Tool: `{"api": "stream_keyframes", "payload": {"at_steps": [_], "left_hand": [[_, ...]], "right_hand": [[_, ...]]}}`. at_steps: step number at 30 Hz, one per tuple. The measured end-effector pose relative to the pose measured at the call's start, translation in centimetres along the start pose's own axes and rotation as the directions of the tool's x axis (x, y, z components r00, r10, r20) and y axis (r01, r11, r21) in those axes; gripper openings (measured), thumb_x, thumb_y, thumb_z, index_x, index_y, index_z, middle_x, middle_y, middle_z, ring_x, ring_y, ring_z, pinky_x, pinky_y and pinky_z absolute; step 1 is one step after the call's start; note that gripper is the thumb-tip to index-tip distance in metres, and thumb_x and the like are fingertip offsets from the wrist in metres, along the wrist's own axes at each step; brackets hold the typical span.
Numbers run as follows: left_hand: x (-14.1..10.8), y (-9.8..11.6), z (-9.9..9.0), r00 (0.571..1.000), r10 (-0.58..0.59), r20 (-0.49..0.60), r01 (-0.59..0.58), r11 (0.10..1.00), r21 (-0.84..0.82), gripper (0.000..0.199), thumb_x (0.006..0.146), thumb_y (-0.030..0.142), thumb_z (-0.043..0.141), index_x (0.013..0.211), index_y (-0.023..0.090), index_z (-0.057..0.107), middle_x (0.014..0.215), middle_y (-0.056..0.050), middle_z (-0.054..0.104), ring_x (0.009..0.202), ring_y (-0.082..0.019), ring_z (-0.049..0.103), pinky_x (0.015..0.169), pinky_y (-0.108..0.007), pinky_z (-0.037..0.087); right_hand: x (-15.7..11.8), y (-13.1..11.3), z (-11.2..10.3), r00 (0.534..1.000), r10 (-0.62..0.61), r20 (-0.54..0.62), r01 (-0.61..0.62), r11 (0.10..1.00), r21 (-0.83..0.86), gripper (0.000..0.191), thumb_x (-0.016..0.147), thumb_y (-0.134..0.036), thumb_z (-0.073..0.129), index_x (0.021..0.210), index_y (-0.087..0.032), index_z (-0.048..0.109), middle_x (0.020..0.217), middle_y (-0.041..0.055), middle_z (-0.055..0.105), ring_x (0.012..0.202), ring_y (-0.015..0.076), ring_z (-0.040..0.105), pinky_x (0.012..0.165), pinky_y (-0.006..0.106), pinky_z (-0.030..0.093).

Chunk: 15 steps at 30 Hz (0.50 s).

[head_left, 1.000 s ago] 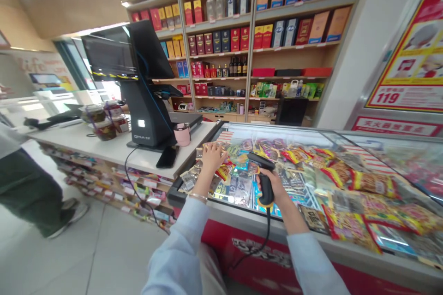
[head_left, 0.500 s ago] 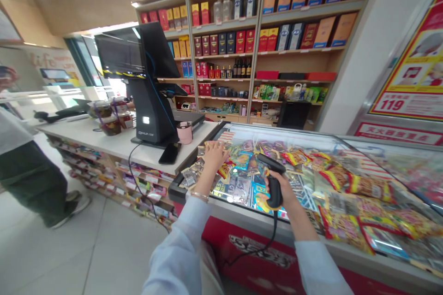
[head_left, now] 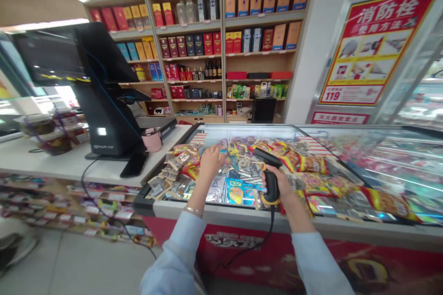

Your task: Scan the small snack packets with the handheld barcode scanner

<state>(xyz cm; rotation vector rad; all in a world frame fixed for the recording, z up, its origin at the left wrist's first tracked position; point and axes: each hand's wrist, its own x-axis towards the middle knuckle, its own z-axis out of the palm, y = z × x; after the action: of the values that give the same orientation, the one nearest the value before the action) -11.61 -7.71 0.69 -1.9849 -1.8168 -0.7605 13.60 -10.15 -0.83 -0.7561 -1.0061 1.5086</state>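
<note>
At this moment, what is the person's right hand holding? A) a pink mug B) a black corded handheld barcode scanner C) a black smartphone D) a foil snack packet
B: the right hand is closed around the handle of the black corded handheld barcode scanner, with its head pointing forward.

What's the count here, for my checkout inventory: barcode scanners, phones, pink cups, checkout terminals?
Barcode scanner: 1
Phone: 1
Pink cup: 1
Checkout terminal: 1
Total: 4
</note>
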Motion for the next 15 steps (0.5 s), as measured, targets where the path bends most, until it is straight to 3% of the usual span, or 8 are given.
{"api": "stream_keyframes", "payload": {"at_steps": [6,15], "left_hand": [[1.5,4.3,2.2,0.996,0.077,0.039,-0.074,0.993,-0.091,0.043,0.094,0.04,0.039,0.127,0.016,0.052,0.134,-0.013,0.055,0.121,-0.026,0.052,0.101,-0.04,0.041],[2.9,8.3,5.2,0.984,0.137,0.117,-0.116,0.979,-0.17,0.041,0.094,0.039,0.04,0.128,0.019,0.05,0.135,-0.013,0.054,0.122,-0.026,0.052,0.101,-0.039,0.041]], "right_hand": [[-0.8,-2.9,-4.1,0.998,-0.037,-0.059,0.04,0.998,0.046,0.024,0.067,-0.037,0.071,0.076,-0.017,0.061,0.05,-0.0027,0.058,0.036,0.01,0.05,0.032,0.02,0.04],[-0.4,-5.1,-10.2,0.98,-0.105,-0.171,0.114,0.992,0.046,0.026,0.066,-0.038,0.072,0.068,-0.018,0.055,0.049,-0.0021,0.057,0.036,0.0107,0.05,0.034,0.021,0.04]]}}
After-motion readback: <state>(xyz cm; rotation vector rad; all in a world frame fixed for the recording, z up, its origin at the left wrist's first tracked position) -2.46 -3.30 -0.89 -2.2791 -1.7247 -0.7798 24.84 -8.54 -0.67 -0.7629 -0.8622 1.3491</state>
